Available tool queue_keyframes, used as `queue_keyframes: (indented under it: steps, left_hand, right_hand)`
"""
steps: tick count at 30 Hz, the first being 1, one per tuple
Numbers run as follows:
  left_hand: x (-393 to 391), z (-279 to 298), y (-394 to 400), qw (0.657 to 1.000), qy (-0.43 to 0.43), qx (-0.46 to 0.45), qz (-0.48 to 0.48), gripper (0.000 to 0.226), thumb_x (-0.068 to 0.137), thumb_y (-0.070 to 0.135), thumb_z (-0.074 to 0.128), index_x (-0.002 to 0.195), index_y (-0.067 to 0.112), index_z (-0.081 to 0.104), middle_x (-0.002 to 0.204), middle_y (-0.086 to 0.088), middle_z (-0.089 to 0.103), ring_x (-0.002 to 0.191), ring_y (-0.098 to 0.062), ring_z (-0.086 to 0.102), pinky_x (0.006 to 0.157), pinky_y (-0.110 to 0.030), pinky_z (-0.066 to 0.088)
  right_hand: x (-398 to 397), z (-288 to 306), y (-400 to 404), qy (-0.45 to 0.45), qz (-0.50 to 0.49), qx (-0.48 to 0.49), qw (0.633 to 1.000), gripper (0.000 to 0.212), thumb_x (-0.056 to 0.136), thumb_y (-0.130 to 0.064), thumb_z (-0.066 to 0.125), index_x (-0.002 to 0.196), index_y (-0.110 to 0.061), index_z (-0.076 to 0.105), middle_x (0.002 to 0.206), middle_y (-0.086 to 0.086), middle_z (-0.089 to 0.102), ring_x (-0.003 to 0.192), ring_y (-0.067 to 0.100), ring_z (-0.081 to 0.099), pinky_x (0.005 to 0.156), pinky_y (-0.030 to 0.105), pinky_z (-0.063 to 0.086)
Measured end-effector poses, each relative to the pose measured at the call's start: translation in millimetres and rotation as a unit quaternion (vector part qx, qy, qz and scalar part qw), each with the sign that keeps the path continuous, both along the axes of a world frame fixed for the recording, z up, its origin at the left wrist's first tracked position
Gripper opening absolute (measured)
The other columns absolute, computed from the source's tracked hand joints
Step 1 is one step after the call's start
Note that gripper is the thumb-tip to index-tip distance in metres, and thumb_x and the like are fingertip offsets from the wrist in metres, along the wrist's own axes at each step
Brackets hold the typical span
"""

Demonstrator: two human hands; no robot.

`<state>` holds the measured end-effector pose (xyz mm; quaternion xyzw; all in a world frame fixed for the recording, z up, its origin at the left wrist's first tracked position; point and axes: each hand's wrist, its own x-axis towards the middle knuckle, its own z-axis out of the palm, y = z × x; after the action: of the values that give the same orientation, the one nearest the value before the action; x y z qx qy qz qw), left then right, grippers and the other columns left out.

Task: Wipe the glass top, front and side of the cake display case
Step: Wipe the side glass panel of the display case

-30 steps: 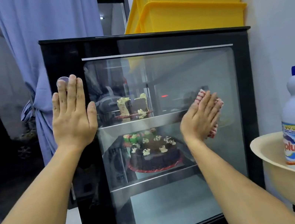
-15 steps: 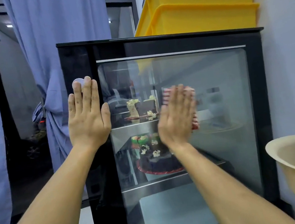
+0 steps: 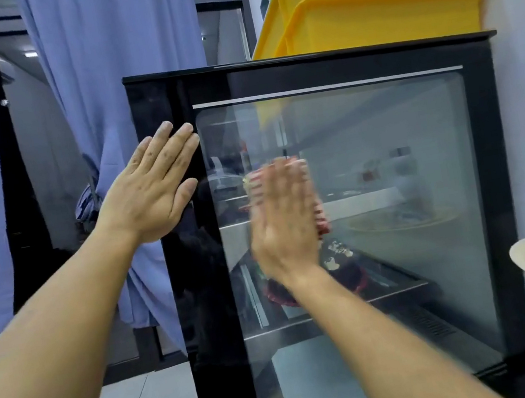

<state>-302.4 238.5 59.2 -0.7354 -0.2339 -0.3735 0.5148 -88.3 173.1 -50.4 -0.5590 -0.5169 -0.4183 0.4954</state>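
Two hands on the case, glass pane half wiped

Both of my hands are flat against the cake display case (image 3: 504, 158), which stands upright on the floor right in front of me, its right side close to the white wall. My left hand (image 3: 152, 189) lies with straight fingers on the black left frame, just beside the glass, steadying the cabinet. My right hand (image 3: 287, 219) presses a red-and-white cloth (image 3: 322, 223) against the glass pane (image 3: 385, 150), fingers straight and pointing up; the hand is blurred, so I judge it to be mid-stroke across the left half of the pane.

I take this to be the wiping of one glass face. Which face it is I cannot tell for sure. Next I judge the cloth needs to travel right and then down, in overlapping passes, to reach the right edge and the lower corners, with even pressure so the pane does not smear.

The case is glossy black with a thin silver strip above the window. Reflections and a faint haze sit on the glass. Inside, shelves show, with a dark cake (image 3: 339, 269) partly hidden behind my right wrist. Two yellow crates (image 3: 380, 16) are stacked above the top.
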Motion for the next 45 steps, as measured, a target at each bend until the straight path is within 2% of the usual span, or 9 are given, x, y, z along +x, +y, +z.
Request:
queue_keyframes:
  steps: [3,6,12,18,24,30,35,42,45]
  left_hand:
    - [-1,1,-3,1.000,0.003,-0.005,-0.007,0.063,0.110,0.040,0.021,0.167,0.014,0.015,0.175,-0.002,0.008,0.162,-0.025,0.003,0.132,-0.040,0.002]
    - [-8,7,-6,1.000,0.029,-0.006,0.005,0.061,0.111,0.039,0.020,0.167,0.017,0.013,0.175,0.000,0.008,0.162,-0.023,0.004,0.132,-0.041,0.005]
    - [-14,40,-16,0.997,0.074,-0.002,0.015,0.057,0.112,0.038,0.023,0.165,0.019,0.026,0.171,-0.002,0.025,0.159,-0.028,0.020,0.132,-0.041,0.008]
    - [-10,37,-21,0.999,0.038,-0.029,0.014,0.059,0.112,0.038,0.020,0.168,0.022,0.013,0.175,-0.001,0.006,0.162,-0.021,0.003,0.132,-0.040,0.003]
    - [-8,35,-23,0.999,0.026,-0.042,0.014,0.058,0.112,0.039,0.019,0.168,0.022,0.013,0.175,0.000,0.005,0.162,-0.021,0.001,0.132,-0.040,0.002]
    - [-8,34,-23,0.999,0.021,-0.043,0.006,0.058,0.113,0.038,0.020,0.168,0.021,0.014,0.175,0.000,0.005,0.162,-0.021,0.002,0.132,-0.040,0.004]
    - [-8,31,-20,0.999,0.011,-0.047,-0.001,0.058,0.112,0.038,0.021,0.168,0.021,0.014,0.175,0.001,0.005,0.162,-0.019,0.000,0.132,-0.037,0.000]
    - [8,14,-17,0.996,-0.061,-0.064,-0.026,0.060,0.110,0.032,0.027,0.167,0.019,0.017,0.175,0.000,0.009,0.162,-0.021,0.001,0.131,-0.038,-0.001]
    - [12,7,-13,0.993,-0.087,-0.069,-0.042,0.061,0.110,0.032,0.029,0.167,0.016,0.016,0.175,-0.002,0.008,0.162,-0.024,0.002,0.131,-0.038,-0.002]
  right_hand:
    - [-35,-45,6,-0.244,0.062,-0.055,0.966,0.068,0.104,-0.028,0.047,0.165,-0.012,0.020,0.173,0.010,0.010,0.161,0.028,0.002,0.129,0.051,0.015]
    - [-5,-58,3,-0.345,0.046,-0.052,0.936,0.063,0.105,-0.031,0.046,0.163,-0.018,0.029,0.172,0.003,0.020,0.160,0.023,0.012,0.129,0.047,0.018]
    - [-13,15,10,-0.115,-0.010,0.030,0.993,0.065,0.104,-0.029,0.039,0.164,-0.009,0.024,0.172,0.011,0.014,0.160,0.030,0.010,0.130,0.049,0.011]
    - [-25,-41,12,-0.354,0.055,-0.040,0.933,0.063,0.104,-0.030,0.047,0.163,-0.015,0.030,0.171,0.005,0.021,0.160,0.024,0.013,0.131,0.045,0.011]
    - [-67,-5,16,-0.165,0.057,-0.010,0.985,0.065,0.104,-0.029,0.039,0.164,-0.010,0.023,0.173,0.010,0.011,0.161,0.029,0.004,0.131,0.047,0.006]
    - [-43,-34,21,-0.428,0.077,-0.029,0.900,0.062,0.104,-0.031,0.047,0.162,-0.016,0.032,0.171,0.006,0.023,0.160,0.024,0.013,0.130,0.046,0.016]
    - [-57,-9,19,-0.242,0.080,-0.004,0.967,0.066,0.103,-0.029,0.050,0.163,-0.012,0.028,0.172,0.009,0.018,0.160,0.027,0.010,0.130,0.049,0.014]
    - [-23,-45,15,-0.470,0.045,-0.049,0.880,0.058,0.108,-0.036,0.037,0.164,-0.020,0.028,0.172,0.002,0.021,0.160,0.022,0.012,0.130,0.044,0.015]
    - [7,-18,7,-0.281,0.011,0.004,0.960,0.060,0.108,-0.033,0.041,0.164,-0.017,0.027,0.172,0.006,0.019,0.160,0.024,0.014,0.130,0.047,0.016]
